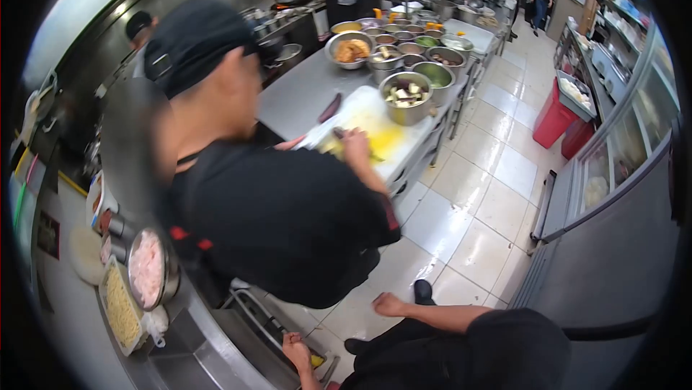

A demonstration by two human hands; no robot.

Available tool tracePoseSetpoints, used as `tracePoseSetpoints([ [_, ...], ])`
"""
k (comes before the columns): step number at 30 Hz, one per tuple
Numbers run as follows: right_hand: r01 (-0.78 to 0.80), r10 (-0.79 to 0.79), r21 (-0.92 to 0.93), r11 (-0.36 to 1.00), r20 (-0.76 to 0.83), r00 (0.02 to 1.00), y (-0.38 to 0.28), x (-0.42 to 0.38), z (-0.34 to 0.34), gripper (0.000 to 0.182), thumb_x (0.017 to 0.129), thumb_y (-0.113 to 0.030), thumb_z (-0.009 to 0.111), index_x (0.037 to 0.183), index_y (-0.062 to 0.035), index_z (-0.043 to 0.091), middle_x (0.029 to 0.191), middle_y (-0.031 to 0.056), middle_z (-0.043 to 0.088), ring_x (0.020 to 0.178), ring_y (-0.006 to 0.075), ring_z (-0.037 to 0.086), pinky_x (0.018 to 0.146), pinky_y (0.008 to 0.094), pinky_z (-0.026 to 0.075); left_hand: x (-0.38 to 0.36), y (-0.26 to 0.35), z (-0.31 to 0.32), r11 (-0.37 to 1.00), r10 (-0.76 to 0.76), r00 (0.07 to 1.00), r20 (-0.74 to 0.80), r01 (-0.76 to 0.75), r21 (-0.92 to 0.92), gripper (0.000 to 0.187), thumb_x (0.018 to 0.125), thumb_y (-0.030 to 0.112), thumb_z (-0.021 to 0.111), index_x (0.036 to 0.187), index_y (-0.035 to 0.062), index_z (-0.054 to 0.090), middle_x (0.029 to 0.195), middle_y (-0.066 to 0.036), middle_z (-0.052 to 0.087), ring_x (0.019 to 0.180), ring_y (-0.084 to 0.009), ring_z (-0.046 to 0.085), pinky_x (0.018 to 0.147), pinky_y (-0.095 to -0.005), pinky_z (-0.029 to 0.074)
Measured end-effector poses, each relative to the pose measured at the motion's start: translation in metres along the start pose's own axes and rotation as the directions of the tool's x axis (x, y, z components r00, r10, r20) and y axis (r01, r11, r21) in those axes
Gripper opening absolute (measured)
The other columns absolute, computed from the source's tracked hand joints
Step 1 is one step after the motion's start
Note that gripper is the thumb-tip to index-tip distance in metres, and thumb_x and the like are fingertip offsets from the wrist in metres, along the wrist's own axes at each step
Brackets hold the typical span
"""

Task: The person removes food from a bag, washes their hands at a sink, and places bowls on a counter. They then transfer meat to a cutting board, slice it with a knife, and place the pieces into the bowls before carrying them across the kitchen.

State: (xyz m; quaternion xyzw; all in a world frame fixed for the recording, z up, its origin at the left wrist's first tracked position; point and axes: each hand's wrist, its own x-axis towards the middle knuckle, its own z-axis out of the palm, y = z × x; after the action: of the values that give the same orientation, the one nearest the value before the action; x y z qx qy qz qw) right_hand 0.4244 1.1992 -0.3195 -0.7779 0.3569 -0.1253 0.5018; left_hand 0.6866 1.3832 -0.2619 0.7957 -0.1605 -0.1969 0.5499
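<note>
My right hand point(390, 305) hangs over the floor near my shoes, its fingers curled into a loose fist with nothing visible in it. Lower left, my left hand point(296, 351) is also curled, close to a metal rail point(254, 309); no held object shows. In front of me a co-worker in a black cap point(198, 44) bends over a white cutting board point(366, 112) stained yellow. The co-worker's hand point(355, 146) is on the board, on a dark item too blurred to name. An eggplant point(331, 107) lies beside the board, and a steel pot point(407, 112) of cut pieces stands on it.
Many metal bowls point(349, 50) crowd the steel table. Lower left are a bowl of pale pink meat point(147, 269), a tray of yellowish pieces point(122, 308) and a sink point(209, 354). A red bin point(549, 112) and glass-door fridge point(613, 166) stand right. Other people work farther back.
</note>
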Motion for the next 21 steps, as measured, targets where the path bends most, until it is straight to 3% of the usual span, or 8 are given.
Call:
tracePoseSetpoints([
  [1,-0.196,0.197,0.062,0.979,-0.026,0.980,0.016,-0.022,-0.052,0.017,0.069,-0.016,0.052,0.063,-0.0045,0.062,0.062,0.0158,0.060,0.058,0.0272,0.059,0.059,0.0388,0.049,-0.012,0.020,0.021,0.890,0.017,0.997,0.079,-0.051,0.453,0.019,0.077,0.006,0.048,0.082,-0.0017,0.064,0.081,-0.018,0.067,0.075,-0.0334,0.064,0.071,-0.0384,0.049],
  [4,-0.556,0.514,0.047,0.830,-0.450,0.730,0.120,-0.081,-0.157,0.021,0.081,-0.019,0.052,0.084,-0.0070,0.069,0.083,0.0148,0.069,0.074,0.0274,0.067,0.073,0.0364,0.053,-0.035,0.012,0.089,0.719,-0.110,0.958,0.265,-0.108,0.686,0.023,0.075,0.012,0.055,0.090,0.0001,0.067,0.090,-0.023,0.067,0.087,-0.0414,0.064,0.083,-0.0436,0.049],
  [5,-0.636,0.678,0.266,0.725,-0.444,0.587,0.148,-0.109,-0.199,0.024,0.085,-0.021,0.051,0.081,-0.0067,0.070,0.084,0.0166,0.068,0.080,0.0308,0.067,0.079,0.0391,0.052,-0.034,-0.008,0.111,0.620,-0.175,0.942,0.286,-0.121,0.775,0.027,0.073,0.014,0.059,0.095,0.0019,0.068,0.097,-0.024,0.066,0.094,-0.0408,0.063,0.087,-0.0440,0.049],
  [6,-0.534,0.445,0.108,0.839,-0.702,0.557,0.168,-0.131,-0.235,0.031,0.088,-0.026,0.047,0.078,-0.0072,0.070,0.086,0.0189,0.068,0.082,0.0347,0.066,0.079,0.0428,0.051,-0.037,-0.007,0.129,0.610,-0.184,0.939,0.290,-0.122,0.783,0.027,0.073,0.014,0.059,0.095,0.0019,0.068,0.097,-0.024,0.066,0.094,-0.0408,0.063,0.087,-0.0440,0.049],
  [12,-0.676,0.503,0.187,0.713,-0.808,0.306,0.152,-0.125,-0.445,0.044,0.086,-0.040,0.051,0.077,0.0002,0.066,0.081,0.0209,0.066,0.081,0.0404,0.063,0.075,0.0465,0.049,-0.061,0.024,0.261,0.668,-0.011,0.819,0.574,-0.421,0.613,0.026,0.070,0.008,0.057,0.093,0.0027,0.068,0.101,-0.024,0.065,0.092,-0.0382,0.063,0.085,-0.0430,0.050],
  [18,-0.497,0.571,0.341,0.798,-0.690,0.445,0.193,-0.043,-0.589,0.033,0.078,-0.037,0.068,0.080,-0.0036,0.068,0.078,0.0143,0.069,0.076,0.0253,0.065,0.069,0.0373,0.050,-0.087,0.146,0.390,0.817,0.042,0.771,0.636,-0.393,0.422,0.017,0.066,-0.004,0.049,0.069,0.0012,0.065,0.068,-0.018,0.064,0.068,-0.0361,0.064,0.066,-0.0414,0.051],
  [19,-0.385,0.542,0.394,0.835,-0.711,0.448,0.217,-0.036,-0.603,0.029,0.076,-0.031,0.073,0.076,-0.0029,0.067,0.075,0.0114,0.069,0.072,0.0178,0.064,0.065,0.0330,0.049,-0.086,0.150,0.423,0.692,0.261,0.751,0.607,-0.584,0.424,0.012,0.068,0.000,0.050,0.060,-0.0004,0.060,0.060,-0.020,0.058,0.063,-0.0413,0.060,0.059,-0.0446,0.048],
  [21,-0.584,0.540,0.243,0.774,-0.735,0.410,0.274,-0.061,-0.623,0.027,0.074,-0.028,0.076,0.080,-0.0026,0.068,0.076,0.0101,0.069,0.071,0.0171,0.063,0.066,0.0325,0.049,-0.081,0.164,0.486,0.725,0.278,0.674,0.685,-0.615,0.310,0.013,0.070,0.003,0.051,0.061,-0.0007,0.059,0.062,-0.022,0.058,0.065,-0.0431,0.059,0.059,-0.0462,0.047],
])
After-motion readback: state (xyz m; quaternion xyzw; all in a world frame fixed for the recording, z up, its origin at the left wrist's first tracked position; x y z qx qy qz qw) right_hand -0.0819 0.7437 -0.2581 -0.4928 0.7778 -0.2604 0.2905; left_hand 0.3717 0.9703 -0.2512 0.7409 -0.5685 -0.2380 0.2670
